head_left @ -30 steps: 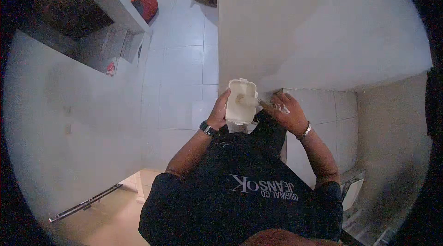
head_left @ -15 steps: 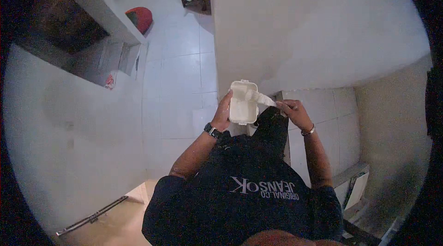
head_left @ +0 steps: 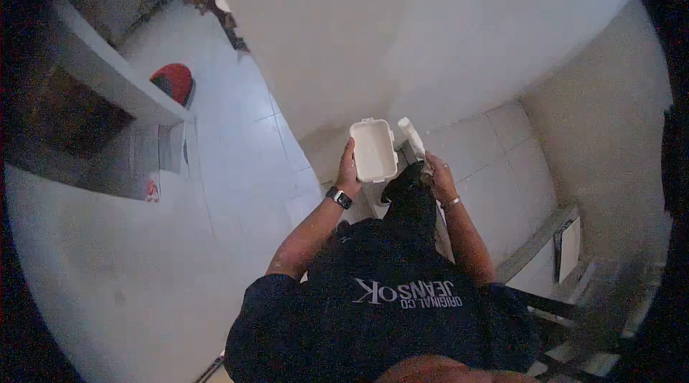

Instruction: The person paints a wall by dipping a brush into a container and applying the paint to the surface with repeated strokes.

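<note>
A pale rectangular container (head_left: 374,150) with small tabs on its rim is held in my left hand (head_left: 348,172), fingers along its left side. Its inside looks off-white, and its contents are hard to make out. To its right, my right hand (head_left: 441,176) is closed on a tool whose head (head_left: 410,137) is coated in white and points up and to the left. The tool's head is apart from the container. What kind of tool it is I cannot tell for sure.
A pale wall (head_left: 430,31) rises ahead. Beyond the floor tiles at left lies a red and dark mat (head_left: 174,83). A tiled step or ledge (head_left: 495,160) is at right, with a white panel (head_left: 568,249) and dark bars (head_left: 552,304) at lower right.
The tool's white head has come out of the container and now points upward beside it. My view has turned to the right, with more of the wall and right-hand tiles showing.
</note>
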Demonstrator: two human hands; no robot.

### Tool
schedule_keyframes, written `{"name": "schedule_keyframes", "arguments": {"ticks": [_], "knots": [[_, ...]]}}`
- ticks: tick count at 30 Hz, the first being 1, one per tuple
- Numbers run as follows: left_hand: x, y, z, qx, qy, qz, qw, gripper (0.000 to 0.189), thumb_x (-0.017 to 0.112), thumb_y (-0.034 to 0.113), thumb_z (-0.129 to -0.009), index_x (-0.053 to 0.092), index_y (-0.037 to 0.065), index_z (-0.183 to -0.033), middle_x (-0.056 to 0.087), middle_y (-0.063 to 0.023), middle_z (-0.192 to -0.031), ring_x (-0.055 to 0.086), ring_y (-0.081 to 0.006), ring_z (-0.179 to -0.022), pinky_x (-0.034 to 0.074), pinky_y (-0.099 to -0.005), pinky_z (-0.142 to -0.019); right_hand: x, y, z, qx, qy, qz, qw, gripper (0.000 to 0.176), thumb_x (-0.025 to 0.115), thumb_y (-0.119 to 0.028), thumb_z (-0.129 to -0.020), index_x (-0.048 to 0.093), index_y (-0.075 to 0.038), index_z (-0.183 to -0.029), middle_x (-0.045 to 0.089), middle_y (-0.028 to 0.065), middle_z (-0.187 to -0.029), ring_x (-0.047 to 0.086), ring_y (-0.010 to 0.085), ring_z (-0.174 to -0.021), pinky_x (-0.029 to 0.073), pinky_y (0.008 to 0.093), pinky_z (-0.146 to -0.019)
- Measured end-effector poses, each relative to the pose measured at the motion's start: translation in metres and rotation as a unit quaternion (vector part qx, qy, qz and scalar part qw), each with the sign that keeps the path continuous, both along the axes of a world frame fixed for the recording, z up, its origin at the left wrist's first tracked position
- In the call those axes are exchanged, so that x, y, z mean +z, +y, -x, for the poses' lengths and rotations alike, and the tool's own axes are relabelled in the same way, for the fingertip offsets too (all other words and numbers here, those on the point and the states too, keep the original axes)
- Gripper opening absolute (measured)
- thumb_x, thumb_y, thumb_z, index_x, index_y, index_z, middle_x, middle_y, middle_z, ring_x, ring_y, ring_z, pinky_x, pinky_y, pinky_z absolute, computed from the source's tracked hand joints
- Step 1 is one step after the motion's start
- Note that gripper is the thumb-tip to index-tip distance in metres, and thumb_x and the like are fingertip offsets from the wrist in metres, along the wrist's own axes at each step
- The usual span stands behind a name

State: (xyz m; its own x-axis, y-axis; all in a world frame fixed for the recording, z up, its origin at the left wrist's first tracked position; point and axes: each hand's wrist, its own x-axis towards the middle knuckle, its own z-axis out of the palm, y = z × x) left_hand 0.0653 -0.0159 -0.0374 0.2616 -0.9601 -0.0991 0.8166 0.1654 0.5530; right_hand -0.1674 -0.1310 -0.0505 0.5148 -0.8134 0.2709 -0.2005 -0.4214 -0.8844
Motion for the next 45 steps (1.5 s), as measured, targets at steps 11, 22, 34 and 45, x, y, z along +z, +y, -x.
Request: {"name": "schedule_keyframes", "arguments": {"ticks": [11,22,34,45], "knots": [[-0.034,-0.012,-0.009,-0.015,0.054,-0.007,0.998,0.062,0.037,0.051,-0.092,0.033,0.011,-0.139,0.045,-0.0144,-0.135,0.051,-0.0325,-0.116,0.045,-0.0519,-0.094,0.004,-0.098,-0.059,-0.069,0.109,-0.049,0.990,0.036,0.052,-0.033,-0.092,0.068,-0.001,-0.096,0.057,-0.0007,-0.068,0.048,0.0104,-0.057,0.040,0.0253,-0.052],[-0.002,-0.001,0.006,0.075,-0.046,-0.104,0.991,0.060,0.037,0.051,-0.094,0.036,0.009,-0.137,0.046,-0.0108,-0.134,0.047,-0.0271,-0.121,0.039,-0.0436,-0.101,0.008,-0.111,-0.074,-0.205,-0.006,-0.010,0.979,0.040,0.051,-0.036,-0.092,0.066,0.000,-0.099,0.058,0.0110,-0.064,0.055,0.0203,-0.059,0.045,0.0346,-0.059],[-0.020,0.000,0.002,0.101,0.008,-0.140,0.985,0.059,0.035,0.050,-0.094,0.038,0.009,-0.135,0.048,-0.0105,-0.133,0.049,-0.0286,-0.119,0.041,-0.0447,-0.099,-0.110,-0.154,-0.064,-0.249,0.109,0.003,0.962,0.044,0.050,-0.038,-0.089,0.065,0.002,-0.082,0.060,0.0242,-0.071,0.059,0.0416,-0.076,0.046,0.0477,-0.073],[-0.005,-0.001,0.006,0.090,-0.040,-0.110,0.989,0.061,0.034,0.051,-0.094,0.036,0.008,-0.137,0.047,-0.0127,-0.133,0.049,-0.0306,-0.118,0.042,-0.0476,-0.097,0.118,-0.131,-0.058,-0.145,-0.116,-0.103,0.977,0.038,0.052,-0.033,-0.092,0.065,0.001,-0.102,0.067,0.0185,-0.087,0.063,0.0347,-0.073,0.048,0.0402,-0.069]]}}
